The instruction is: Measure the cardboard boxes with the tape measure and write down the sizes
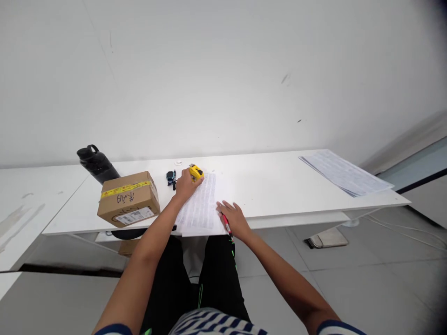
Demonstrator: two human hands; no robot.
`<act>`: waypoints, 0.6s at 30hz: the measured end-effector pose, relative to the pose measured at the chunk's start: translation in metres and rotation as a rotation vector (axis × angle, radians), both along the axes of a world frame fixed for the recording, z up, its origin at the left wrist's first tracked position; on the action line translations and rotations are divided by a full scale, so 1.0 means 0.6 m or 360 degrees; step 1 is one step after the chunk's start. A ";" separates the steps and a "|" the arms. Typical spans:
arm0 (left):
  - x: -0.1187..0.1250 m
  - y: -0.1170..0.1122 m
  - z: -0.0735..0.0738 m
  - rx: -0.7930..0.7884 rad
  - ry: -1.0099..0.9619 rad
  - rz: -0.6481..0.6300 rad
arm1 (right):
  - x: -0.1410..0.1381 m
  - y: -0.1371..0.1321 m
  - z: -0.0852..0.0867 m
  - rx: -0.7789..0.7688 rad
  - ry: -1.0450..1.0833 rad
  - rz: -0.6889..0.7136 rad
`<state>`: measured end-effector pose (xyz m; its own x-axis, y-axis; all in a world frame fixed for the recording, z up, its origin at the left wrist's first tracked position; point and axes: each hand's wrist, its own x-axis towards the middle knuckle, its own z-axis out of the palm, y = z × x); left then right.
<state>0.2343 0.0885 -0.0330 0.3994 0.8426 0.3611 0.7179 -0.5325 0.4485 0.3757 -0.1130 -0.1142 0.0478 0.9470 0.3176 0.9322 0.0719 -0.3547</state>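
Currently our left hand (186, 187) grips a yellow tape measure (196, 171) by the printed sheet (201, 204), our right hand (236, 220), fingers spread, holding a red pen (226, 223).

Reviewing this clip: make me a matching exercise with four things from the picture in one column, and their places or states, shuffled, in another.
Column one
1. Tape measure
2. Red pen
3. Bottle
4. Cardboard box

Column two
A. Partly hidden behind the cardboard box
B. In the right hand
C. Banded with yellow packing tape
D. In the left hand

Right pairs: 1-D, 2-B, 3-A, 4-C
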 end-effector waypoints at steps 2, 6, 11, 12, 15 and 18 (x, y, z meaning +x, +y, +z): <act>0.017 0.003 -0.014 0.0085 0.0108 -0.0021 | -0.019 -0.045 -0.008 0.0107 0.0029 0.0025; 0.032 -0.017 -0.062 0.0241 0.0142 -0.0090 | -0.016 -0.087 0.014 0.0183 0.0262 0.0173; 0.029 -0.025 -0.088 0.0232 0.0055 -0.0037 | 0.067 0.049 0.075 0.0059 0.1000 -0.0007; 0.029 -0.023 -0.089 0.0212 0.0048 -0.0043 | 0.081 0.091 0.080 0.0083 0.1081 -0.0061; 0.028 -0.017 -0.088 0.0150 0.0019 -0.0031 | 0.102 0.191 0.075 0.0240 0.1333 -0.0332; 0.028 -0.016 -0.089 0.0107 -0.0005 -0.0030 | 0.103 0.229 0.049 0.0268 0.1399 -0.0452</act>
<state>0.2510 0.0789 -0.0864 0.4139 0.8087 0.4178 0.7060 -0.5750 0.4134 0.4378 0.0242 -0.0846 0.5579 0.8079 0.1899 0.3256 -0.0026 -0.9455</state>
